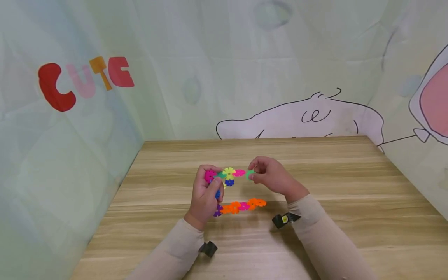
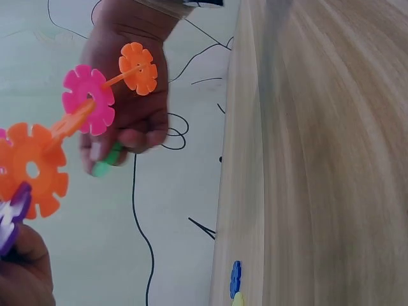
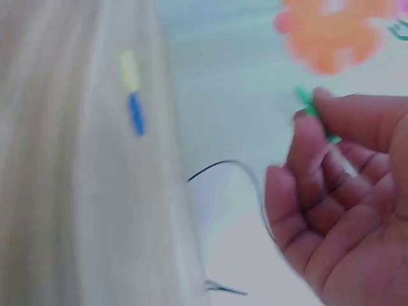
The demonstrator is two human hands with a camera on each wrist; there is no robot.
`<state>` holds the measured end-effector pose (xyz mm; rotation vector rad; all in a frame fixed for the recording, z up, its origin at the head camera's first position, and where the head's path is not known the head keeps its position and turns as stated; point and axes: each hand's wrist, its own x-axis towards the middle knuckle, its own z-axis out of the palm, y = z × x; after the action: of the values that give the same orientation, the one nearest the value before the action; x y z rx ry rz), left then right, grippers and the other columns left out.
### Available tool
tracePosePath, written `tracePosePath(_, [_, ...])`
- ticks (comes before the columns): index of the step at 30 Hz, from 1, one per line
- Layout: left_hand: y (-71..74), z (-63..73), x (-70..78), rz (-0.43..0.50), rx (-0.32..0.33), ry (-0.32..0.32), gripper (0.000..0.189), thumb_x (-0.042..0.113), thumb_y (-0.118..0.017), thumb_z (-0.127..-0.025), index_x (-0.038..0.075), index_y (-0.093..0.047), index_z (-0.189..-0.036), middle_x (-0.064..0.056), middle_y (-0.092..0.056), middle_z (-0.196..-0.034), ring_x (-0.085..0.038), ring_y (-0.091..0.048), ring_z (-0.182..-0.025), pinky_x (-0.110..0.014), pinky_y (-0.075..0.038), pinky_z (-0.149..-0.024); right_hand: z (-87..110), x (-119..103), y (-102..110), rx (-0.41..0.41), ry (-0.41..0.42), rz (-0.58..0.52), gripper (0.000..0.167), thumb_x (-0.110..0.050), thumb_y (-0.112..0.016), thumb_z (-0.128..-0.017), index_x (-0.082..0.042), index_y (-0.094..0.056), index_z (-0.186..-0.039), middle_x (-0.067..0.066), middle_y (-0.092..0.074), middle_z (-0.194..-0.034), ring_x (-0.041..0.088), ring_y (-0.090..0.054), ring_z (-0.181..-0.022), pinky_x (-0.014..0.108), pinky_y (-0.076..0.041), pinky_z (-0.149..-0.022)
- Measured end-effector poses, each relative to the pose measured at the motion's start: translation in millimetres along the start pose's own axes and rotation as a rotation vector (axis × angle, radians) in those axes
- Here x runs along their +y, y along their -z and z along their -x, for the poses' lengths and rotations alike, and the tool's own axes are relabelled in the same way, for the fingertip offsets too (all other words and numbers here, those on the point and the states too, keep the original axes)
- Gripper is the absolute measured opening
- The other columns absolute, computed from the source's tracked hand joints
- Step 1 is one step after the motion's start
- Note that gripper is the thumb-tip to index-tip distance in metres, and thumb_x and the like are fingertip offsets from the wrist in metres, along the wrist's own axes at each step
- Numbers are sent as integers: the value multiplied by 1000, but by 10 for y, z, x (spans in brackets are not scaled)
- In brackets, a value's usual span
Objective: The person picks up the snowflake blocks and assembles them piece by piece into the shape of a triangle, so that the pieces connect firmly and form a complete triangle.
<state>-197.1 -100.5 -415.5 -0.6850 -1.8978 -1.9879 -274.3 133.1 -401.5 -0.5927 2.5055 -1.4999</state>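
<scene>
My left hand (image 1: 205, 194) grips a chain of interlocking flower-shaped plastic discs. In the head view, a magenta disc (image 1: 210, 175), a yellow-green disc (image 1: 229, 172) and a pink disc (image 1: 239, 172) line up along its far side. The nearer row starts with a purple disc (image 1: 218, 210) by the left palm and runs right through orange discs (image 1: 234, 207) and another pink one. Between thumb and fingertips, my right hand (image 1: 274, 175) pinches a green disc (image 3: 310, 108), close beside the far row's pink disc in the head view. The left fingers hide part of the chain.
A blue disc (image 2: 236, 279) and a yellow disc (image 2: 238, 299) lie together on the wooden table (image 1: 336, 175). Behind the table hangs a printed cloth backdrop (image 1: 196, 70). Small black wrist cameras (image 1: 209, 249) are strapped to both sleeves.
</scene>
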Motion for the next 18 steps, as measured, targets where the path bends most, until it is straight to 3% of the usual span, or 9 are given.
tracePosePath(4, [0, -4, -2, -7, 5, -3, 20, 4, -39, -108, -3, -43, -126, -10, -44, -64, -19, -44, -49, -26, -46, -46, 75, -145, 67, 51, 113, -132, 17, 0, -69, -96, -3, -67, -112, 10, -68, -91, 24, -68, -83, 33, -62, -78])
tracePosePath(8, [0, -4, -3, -12, 9, -2, 19, 4, -39, -108, -3, -43, -126, -10, -44, -64, -18, -45, -49, -25, -45, -46, 143, -260, 92, 68, 196, -198, 16, 4, -67, -96, -1, -67, -112, 9, -68, -91, 22, -68, -82, 33, -63, -80])
tracePosePath(18, [0, -2, -6, -9, 13, -2, 19, 4, -39, -108, -4, -43, -126, -9, -44, -64, -18, -45, -49, -25, -45, -46, 229, -374, 93, 44, 270, -212, 17, 6, -67, -94, -1, -67, -109, 9, -67, -91, 20, -64, -80, 25, -58, -71])
